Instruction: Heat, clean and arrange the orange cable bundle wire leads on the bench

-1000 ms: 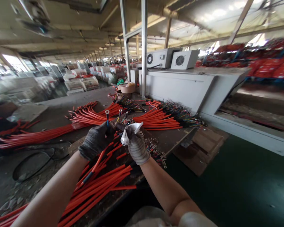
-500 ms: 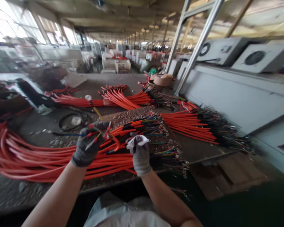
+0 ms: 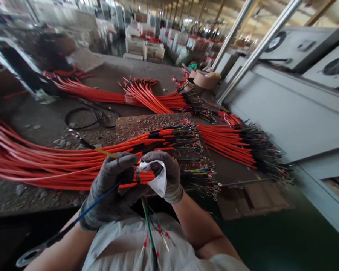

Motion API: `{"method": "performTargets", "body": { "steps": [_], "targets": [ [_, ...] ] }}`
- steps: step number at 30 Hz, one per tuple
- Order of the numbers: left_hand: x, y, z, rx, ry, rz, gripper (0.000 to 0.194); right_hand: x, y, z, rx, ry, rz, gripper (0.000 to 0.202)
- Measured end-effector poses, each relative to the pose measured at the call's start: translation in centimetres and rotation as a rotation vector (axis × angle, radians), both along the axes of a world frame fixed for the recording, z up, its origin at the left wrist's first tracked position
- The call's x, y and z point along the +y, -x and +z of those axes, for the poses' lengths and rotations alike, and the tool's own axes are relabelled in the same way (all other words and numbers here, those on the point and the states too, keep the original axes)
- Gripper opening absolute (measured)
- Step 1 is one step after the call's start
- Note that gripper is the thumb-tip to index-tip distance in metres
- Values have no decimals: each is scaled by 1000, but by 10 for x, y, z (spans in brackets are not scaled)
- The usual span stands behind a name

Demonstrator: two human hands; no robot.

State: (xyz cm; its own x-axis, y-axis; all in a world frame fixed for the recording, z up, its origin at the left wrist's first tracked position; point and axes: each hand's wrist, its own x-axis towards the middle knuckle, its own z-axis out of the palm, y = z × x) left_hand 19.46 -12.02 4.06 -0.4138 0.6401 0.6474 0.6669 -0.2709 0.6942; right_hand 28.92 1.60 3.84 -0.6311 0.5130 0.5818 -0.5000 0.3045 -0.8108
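Note:
My left hand [image 3: 109, 206], in a grey glove, is closed on the stripped end of a cable in front of my body. Out of it fan a yellow wire [image 3: 106, 153] with a black sleeve, a blue wire [image 3: 97, 202] ending in a ring lug [image 3: 31, 256], and green wires [image 3: 147, 222] with red-tipped thin leads hanging over my lap. My gloved right hand [image 3: 173, 184] pinches a crumpled white piece [image 3: 159, 184], cloth or film, against the wires at the left fingertips. Just behind both hands lies a bundle of orange cables [image 3: 59, 162].
More orange cable bundles [image 3: 228, 145] with bare wire ends lie to the right and farther back. A gritty brown board [image 3: 130, 126] and a black cable loop [image 3: 81, 122] are on the table. A metal post [image 3: 243, 71] and grey cabinet [image 3: 271, 101] stand at right.
Both hands have come together and nearer to my body. The cable's wires now spread left and down, and the white piece meets them. The view has tilted down.

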Motion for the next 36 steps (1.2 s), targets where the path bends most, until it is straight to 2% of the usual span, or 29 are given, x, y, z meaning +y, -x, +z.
{"method": "performTargets", "body": {
  "steps": [3, 6, 9, 11, 12, 16, 21, 23, 25, 27, 29, 31, 33, 36],
  "targets": [
    [-2, 7, 9, 77, -14, -27, 58, 4, 2, -6, 42, -122, -75, 18],
    [1, 21, 24, 363, 67, -10, 55, 10, 6, -12, 32, -84, -130, 18],
    [18, 35, 42, 531, 45, 148, 49, 21, 14, -11, 38, -4, -120, 17],
    [35, 43, 55, 478, 30, 232, 26, 31, 17, -6, 14, -57, -155, 17],
    [44, 47, 61, 422, 58, 229, 20, 36, 18, -2, -4, -107, -198, 16],
    [74, 57, 80, 152, 254, 108, 33, 52, 19, 15, -52, -317, -344, 19],
    [91, 64, 78, 28, 276, 42, 36, 55, 14, 21, -82, -712, -411, 21],
    [92, 65, 75, 16, 267, 48, 36, 53, 15, 17, -103, -790, -406, 24],
    [90, 65, 74, 4, 264, 70, 35, 50, 20, 11, -87, -666, -404, 21],
    [82, 63, 75, -24, 264, 104, 34, 47, 27, 6, -24, -373, -379, 17],
    [70, 54, 74, -62, 230, 137, 32, 41, 31, 3, 39, -96, -303, 15],
    [54, 37, 67, -65, 159, 170, 26, 37, 25, 2, 53, 43, -186, 15],
    [39, 12, 52, 49, 104, 97, 21, 35, 6, 2, 10, 87, -48, 20],
    [25, -33, 23, 260, 99, -211, 23, 39, -34, -2, -141, 77, 130, 35]
  ]
}}
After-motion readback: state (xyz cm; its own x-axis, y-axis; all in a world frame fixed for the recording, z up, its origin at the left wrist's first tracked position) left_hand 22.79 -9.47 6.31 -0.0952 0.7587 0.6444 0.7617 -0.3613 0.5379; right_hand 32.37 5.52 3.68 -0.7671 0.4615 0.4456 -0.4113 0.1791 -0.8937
